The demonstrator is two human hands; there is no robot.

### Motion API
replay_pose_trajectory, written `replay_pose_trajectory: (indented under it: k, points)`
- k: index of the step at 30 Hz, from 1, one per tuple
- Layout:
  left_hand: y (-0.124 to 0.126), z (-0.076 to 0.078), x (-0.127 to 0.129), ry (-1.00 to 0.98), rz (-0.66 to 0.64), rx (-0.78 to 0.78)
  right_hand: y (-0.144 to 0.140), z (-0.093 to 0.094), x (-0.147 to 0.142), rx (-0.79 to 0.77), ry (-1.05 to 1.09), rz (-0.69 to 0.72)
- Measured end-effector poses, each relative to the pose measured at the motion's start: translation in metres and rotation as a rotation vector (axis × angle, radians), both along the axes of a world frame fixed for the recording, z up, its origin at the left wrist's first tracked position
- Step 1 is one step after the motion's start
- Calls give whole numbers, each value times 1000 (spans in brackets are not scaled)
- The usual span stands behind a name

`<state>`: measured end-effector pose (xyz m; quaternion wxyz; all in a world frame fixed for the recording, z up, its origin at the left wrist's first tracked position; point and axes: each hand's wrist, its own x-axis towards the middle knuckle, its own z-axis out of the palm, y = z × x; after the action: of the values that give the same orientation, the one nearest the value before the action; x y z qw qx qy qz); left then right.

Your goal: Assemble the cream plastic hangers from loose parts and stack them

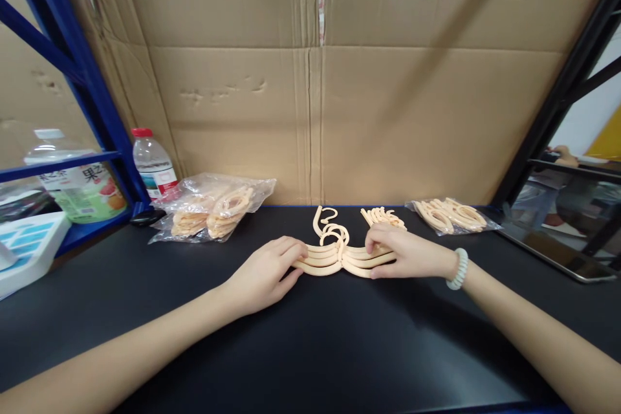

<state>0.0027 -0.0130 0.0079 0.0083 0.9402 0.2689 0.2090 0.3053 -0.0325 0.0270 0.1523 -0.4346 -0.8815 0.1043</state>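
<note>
Hands frame the head view, the only one there is: the left hand (264, 275) and the right hand (405, 255) press in from either side on a stack of pale peach plastic hangers (339, 257) lying flat on the black counter (310, 349), near its middle and in front of the brown cardboard backing (320, 110). Each grip is a light pinch, fingers curled over the outer ends of the hanger arms, the left hand grasping the left tips and the right hand the right tips, which looks like a way to square the pieces so they sit one on another. The stack's long axis runs left to right across the counter, and the curled hooks point away from the person toward the cardboard. Just behind the right hand lies a second small bunch of the same peach hangers (383, 217), loose and apart from the stack. A white beaded bracelet (458, 269) circles the right wrist. To the left, a clear plastic bag of hangers (213, 207) rests near a small water bottle with a red cap (152, 165); a smaller sealed bag of hangers (451, 215) lies to the right, beside a dark tablet (557, 239) propped flat at the counter's edge. A blue shelf frame (92, 90) stands at far left.
</note>
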Motion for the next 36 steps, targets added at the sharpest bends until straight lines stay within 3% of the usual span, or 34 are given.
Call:
replay_pose_trajectory:
  k: [15, 36]
  points:
    - [7, -14, -1, -10, 29, -53, 5, -6, 3, -15, -6, 40]
    - [5, -14, 0, -25, 73, -33, 4, -4, 2, -2, -43, -7]
